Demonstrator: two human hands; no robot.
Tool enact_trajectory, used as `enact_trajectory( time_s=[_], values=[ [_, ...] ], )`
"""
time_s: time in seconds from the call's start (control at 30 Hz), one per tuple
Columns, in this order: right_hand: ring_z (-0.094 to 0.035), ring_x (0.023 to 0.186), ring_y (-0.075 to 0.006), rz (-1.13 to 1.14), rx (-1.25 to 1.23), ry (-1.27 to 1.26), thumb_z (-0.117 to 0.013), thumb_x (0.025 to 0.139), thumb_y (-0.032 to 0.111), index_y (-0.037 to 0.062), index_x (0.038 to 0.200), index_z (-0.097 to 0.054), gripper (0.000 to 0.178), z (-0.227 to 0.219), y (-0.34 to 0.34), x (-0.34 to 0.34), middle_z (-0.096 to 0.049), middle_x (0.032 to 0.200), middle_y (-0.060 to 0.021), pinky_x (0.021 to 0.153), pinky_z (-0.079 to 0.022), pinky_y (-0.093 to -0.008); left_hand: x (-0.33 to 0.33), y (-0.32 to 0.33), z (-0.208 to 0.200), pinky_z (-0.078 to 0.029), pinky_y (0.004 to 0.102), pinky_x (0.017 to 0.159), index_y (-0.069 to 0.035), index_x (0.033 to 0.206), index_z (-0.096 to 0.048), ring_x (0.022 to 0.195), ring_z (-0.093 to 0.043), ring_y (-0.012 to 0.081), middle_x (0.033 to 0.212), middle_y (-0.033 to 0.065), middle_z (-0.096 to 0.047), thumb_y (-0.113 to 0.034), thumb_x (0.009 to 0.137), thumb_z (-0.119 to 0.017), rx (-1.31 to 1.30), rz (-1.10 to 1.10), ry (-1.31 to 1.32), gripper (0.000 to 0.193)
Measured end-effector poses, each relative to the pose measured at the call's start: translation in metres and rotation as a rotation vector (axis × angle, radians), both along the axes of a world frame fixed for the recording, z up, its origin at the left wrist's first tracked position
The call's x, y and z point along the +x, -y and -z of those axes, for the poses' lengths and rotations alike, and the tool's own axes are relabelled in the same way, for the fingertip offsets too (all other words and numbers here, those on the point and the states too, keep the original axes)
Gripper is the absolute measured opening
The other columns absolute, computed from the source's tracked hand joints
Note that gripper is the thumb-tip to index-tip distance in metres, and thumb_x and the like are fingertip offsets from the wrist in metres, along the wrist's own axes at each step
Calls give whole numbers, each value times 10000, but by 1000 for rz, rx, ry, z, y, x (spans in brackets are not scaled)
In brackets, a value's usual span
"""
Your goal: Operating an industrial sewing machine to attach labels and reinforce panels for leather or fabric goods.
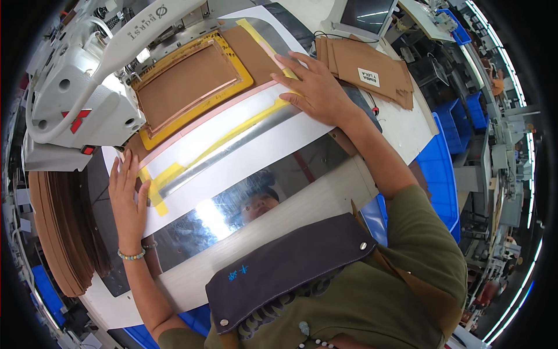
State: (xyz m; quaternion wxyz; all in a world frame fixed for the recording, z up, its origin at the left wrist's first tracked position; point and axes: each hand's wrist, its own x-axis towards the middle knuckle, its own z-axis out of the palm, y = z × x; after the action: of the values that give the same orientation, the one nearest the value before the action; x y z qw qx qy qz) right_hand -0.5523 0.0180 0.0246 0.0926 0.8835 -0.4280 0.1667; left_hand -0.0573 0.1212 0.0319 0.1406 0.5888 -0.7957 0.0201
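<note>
My left hand point(128, 195) lies flat with fingers stretched out at the left end of a white sheet point(218, 180), beside a strip of yellow tape point(156, 195). My right hand point(317, 87) is spread at the sheet's other end, its fingertips on the edge of a brown panel point(247, 55) and more yellow tape. Neither hand grips anything. A yellow rectangular frame point(244, 70) rests on the panel, around a brown inner area with a copper-coloured border. Along the panel's near edge runs a pink strip point(215, 113). Under the sheet is a shiny metal plate point(232, 218).
A white sewing machine point(75, 110) stands at the left over the frame. Stacked brown panels point(61, 232) hang at the left table side. Brown pieces with a white label point(369, 70) lie at the right, below a monitor point(366, 17). Blue bins point(439, 174) stand beyond the table.
</note>
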Motion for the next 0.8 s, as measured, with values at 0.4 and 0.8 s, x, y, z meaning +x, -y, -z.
enact_trajectory(
  time_s=[0.4,0.8],
  values=[
    [-363,1576,-336,-27,30,160,-544,1128,453,117,1468,-679,497,0,5,2,-477,1682,-101,1279,-314,-514,4,1,1,-356,492,1273,-96,1540,-628,1560,-449,344,1605,91,-601,-219,1044,-699,-59,26,78,515],
    [-345,1590,-333,32,72,-6,-551,1120,479,164,1481,-682,497,-1,4,1,-465,1695,-95,1281,-313,-507,6,2,-1,-400,477,1243,-91,1500,-665,1512,-500,367,1620,114,-581,-206,1043,-695,-43,15,14,472]
  ],
)
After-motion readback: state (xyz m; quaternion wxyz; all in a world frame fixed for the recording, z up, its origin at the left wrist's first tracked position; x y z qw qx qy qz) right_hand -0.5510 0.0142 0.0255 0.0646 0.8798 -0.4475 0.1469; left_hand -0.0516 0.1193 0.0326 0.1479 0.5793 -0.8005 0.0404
